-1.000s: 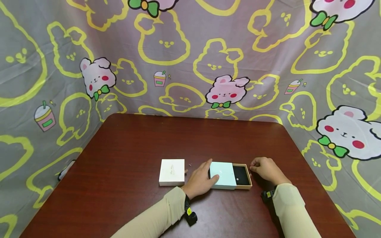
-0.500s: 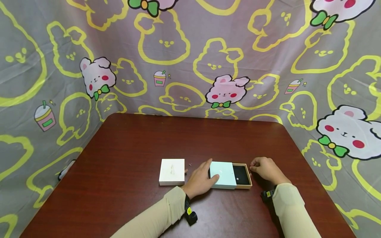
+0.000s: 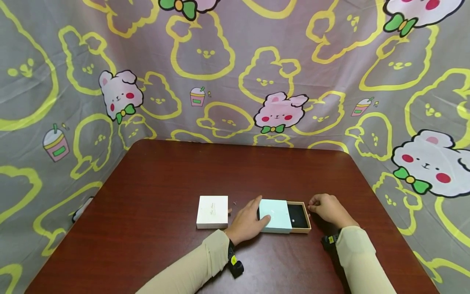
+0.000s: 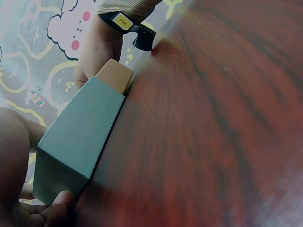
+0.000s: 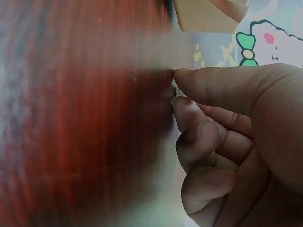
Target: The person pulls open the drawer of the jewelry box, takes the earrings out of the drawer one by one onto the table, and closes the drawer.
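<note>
A light blue drawer box (image 3: pixel 276 216) lies on the table, its tan tray (image 3: pixel 300 231) slid partly out to the right. A small pearl-like bead (image 3: pixel 293 221) shows on the tray's black lining. My left hand (image 3: pixel 247 222) holds the sleeve's left end, thumb over the near top edge; in the left wrist view, fingertips (image 4: pixel 61 198) curl at the sleeve's end. Beyond the tray's right end, my right hand (image 3: pixel 328 209) has its thumb and forefinger together. In the right wrist view, a tiny shiny piece (image 5: pixel 178 96) shows between them, too small to identify.
To the left stands a white box (image 3: pixel 212 212) with faint lettering and a small brown tab (image 3: pixel 229 211) at its right side. A tiny pinkish item (image 3: pixel 235 203) lies behind my left hand. Patterned cloth (image 3: pixel 220 57) surrounds the brown table (image 3: pixel 165 175).
</note>
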Tool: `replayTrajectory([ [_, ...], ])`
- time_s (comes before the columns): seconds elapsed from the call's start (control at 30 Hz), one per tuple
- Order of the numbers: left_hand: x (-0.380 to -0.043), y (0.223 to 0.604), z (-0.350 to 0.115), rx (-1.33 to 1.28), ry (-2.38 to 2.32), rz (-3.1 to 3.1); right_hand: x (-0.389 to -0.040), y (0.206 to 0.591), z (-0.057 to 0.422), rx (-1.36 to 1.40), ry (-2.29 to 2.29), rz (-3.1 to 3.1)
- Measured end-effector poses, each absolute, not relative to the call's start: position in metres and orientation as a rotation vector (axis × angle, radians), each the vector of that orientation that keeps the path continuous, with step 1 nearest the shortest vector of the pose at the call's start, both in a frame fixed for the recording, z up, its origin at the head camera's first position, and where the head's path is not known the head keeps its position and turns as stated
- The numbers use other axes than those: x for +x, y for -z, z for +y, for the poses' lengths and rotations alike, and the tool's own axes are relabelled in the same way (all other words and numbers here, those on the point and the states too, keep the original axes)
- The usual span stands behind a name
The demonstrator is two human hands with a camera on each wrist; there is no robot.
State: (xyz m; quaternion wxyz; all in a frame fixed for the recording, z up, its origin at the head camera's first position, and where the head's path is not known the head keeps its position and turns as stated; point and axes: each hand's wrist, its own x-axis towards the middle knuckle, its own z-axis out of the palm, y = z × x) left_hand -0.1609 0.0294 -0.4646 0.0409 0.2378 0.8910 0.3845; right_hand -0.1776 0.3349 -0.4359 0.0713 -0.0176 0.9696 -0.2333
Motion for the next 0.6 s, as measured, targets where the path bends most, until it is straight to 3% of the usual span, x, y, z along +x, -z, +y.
replayTrajectory([
  [0.6, -0.1615, 0.4651, 0.0293, 0.722, -1.163, 2.730, -0.1786, 0.4375, 0.3363, -0.058, 0.712, 2.919],
])
